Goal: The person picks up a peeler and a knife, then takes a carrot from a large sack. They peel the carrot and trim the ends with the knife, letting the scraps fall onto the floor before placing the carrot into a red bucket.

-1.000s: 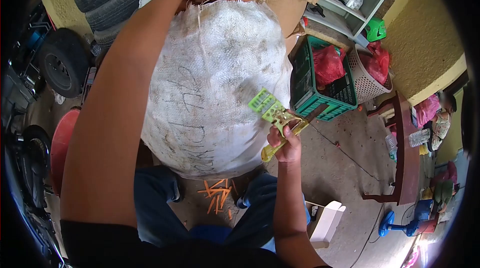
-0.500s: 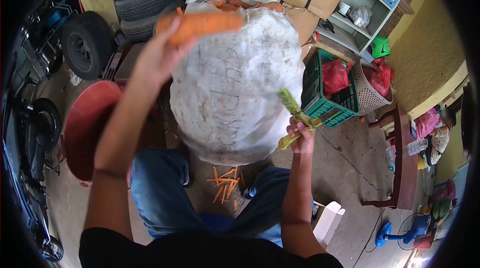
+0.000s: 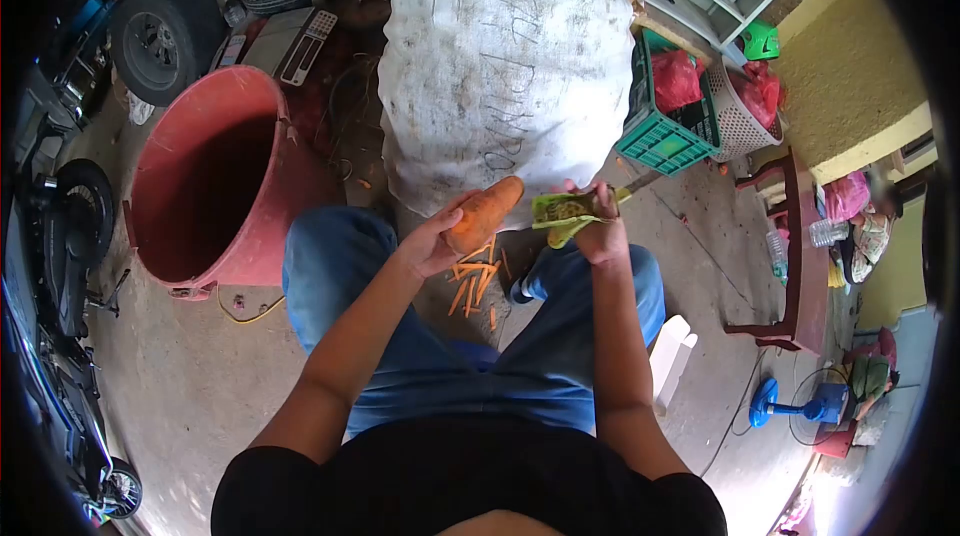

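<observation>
Orange carrot (image 3: pixel 489 213) sits in the left hand (image 3: pixel 432 244), fingers wrapped round its near end, left of and apart from the green tool (image 3: pixel 566 211) gripped in the right hand (image 3: pixel 603 234). Its long axis slants near left to far right, free end toward the sack (image 3: pixel 505 66).

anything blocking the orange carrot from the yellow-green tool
Nothing visible: only an open gap separates the thick orange carrot in the left hand from the yellow-green handheld tool in the right hand.
</observation>
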A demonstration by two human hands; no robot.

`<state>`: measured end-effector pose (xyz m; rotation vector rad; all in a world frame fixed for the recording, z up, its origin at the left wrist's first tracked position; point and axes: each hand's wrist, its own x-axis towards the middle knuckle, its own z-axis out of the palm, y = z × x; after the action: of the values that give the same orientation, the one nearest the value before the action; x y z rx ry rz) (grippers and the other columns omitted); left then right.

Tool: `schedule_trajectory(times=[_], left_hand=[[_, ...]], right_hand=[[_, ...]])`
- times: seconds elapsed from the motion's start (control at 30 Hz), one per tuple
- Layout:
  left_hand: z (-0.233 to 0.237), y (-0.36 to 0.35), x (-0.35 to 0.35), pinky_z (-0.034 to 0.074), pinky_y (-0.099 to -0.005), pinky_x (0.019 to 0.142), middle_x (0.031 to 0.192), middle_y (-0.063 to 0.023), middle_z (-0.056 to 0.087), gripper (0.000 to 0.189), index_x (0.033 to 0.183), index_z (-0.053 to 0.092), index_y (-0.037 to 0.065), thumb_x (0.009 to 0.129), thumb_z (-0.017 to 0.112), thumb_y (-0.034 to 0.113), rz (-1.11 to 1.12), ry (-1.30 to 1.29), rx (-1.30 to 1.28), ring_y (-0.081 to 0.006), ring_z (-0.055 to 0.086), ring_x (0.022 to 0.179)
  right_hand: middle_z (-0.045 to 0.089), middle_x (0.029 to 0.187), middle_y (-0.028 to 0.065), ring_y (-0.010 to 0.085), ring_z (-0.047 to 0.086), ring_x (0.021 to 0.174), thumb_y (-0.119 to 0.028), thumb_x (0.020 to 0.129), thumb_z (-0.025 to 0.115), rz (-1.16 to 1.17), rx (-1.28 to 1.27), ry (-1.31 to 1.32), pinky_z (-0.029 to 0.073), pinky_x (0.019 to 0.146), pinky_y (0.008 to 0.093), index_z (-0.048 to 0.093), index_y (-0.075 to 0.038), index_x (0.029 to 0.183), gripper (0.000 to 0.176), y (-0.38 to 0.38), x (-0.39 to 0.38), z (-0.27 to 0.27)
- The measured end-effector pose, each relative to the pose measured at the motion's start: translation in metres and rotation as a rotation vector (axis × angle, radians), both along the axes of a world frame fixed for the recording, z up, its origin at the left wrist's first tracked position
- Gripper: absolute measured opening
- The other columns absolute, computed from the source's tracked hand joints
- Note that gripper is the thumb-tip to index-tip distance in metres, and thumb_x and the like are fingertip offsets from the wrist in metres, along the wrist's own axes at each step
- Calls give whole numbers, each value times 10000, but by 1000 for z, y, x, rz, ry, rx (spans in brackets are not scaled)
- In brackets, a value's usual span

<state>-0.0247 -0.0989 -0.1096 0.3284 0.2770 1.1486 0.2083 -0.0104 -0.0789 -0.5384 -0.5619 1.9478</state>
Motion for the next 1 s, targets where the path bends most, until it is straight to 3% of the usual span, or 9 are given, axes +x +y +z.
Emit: schedule_trajectory(times=[0.07, 0.13, 0.27, 0.33, 0.47, 0.53, 0.77, 0.87, 1.0], left_hand=[[5, 0, 2, 348, -462, 908, 1282, -121, 303, 532, 1265, 289, 145, 809, 510, 304, -53, -4, 85, -351, 319, 1164], [13, -2, 4, 394, -472, 861, 1271, -144, 311, 505, 1305, 188, 176, 863, 417, 256, -160, -380, 119, -382, 394, 1099], [21, -4, -2, 410, -463, 841, 1278, -154, 307, 461, 1309, 186, 208, 884, 356, 264, -196, -467, 141, -376, 410, 1086], [30, -7, -3, 417, -422, 841, 1268, -155, 325, 486, 1306, 201, 153, 871, 388, 260, 25, -68, 209, -341, 428, 1079], [20, 4, -8, 424, -376, 836, 1244, -157, 350, 519, 1300, 206, 82, 860, 412, 267, -94, -110, 108, -295, 457, 1054], [21, 8, -6, 436, -341, 813, 1192, -155, 397, 540, 1280, 220, 25, 848, 432, 270, 6, 211, 133, -258, 490, 1008], [-6, 14, -1, 427, -381, 790, 1175, -109, 435, 478, 1244, 308, 42, 865, 374, 325, -132, 159, -202, -245, 504, 981], [-9, 16, 5, 428, -386, 768, 1153, -96, 452, 469, 1227, 337, 51, 871, 348, 356, -57, 201, -237, -249, 512, 968], [-6, 12, 6, 448, -377, 718, 1138, -116, 456, 468, 1206, 363, 52, 865, 350, 372, -47, 15, -246, -251, 522, 909]], right_hand=[[565, 853, 64, 230, 526, 856, -299, 771, 584, 68, -26, -7, 407, 768, 430, 523, -147, 849, 181, -9, -14, -1], [546, 793, 70, 236, 528, 747, -346, 784, 553, 52, -109, -20, 415, 751, 440, 497, -136, 882, 239, -13, -17, -21], [438, 632, 25, 188, 457, 639, -298, 816, 422, 211, -367, -219, 423, 682, 416, 454, -127, 1034, 278, -21, -12, -44], [451, 660, 39, 188, 462, 649, -283, 814, 406, 226, -350, -287, 422, 677, 410, 437, -104, 1052, 300, -23, -14, -51], [486, 755, 81, 204, 487, 691, -243, 817, 363, 236, -328, -330, 429, 697, 370, 412, -7, 1076, 354, -22, -9, -69], [516, 855, 98, 203, 524, 775, -202, 844, 408, 244, -296, -396, 440, 732, 339, 423, 29, 1093, 340, -23, -11, -61], [521, 1028, 103, 171, 517, 903, -163, 798, 508, 315, 26, -363, 412, 796, 291, 387, 35, 1186, 451, -27, -12, -25], [532, 1012, 106, 168, 524, 898, -134, 792, 517, 324, 60, -354, 415, 795, 285, 410, 40, 1166, 427, -25, -11, -22], [554, 971, 100, 162, 543, 853, -131, 799, 532, 307, 73, -385, 433, 756, 276, 451, 50, 1121, 379, -21, -13, -16]])
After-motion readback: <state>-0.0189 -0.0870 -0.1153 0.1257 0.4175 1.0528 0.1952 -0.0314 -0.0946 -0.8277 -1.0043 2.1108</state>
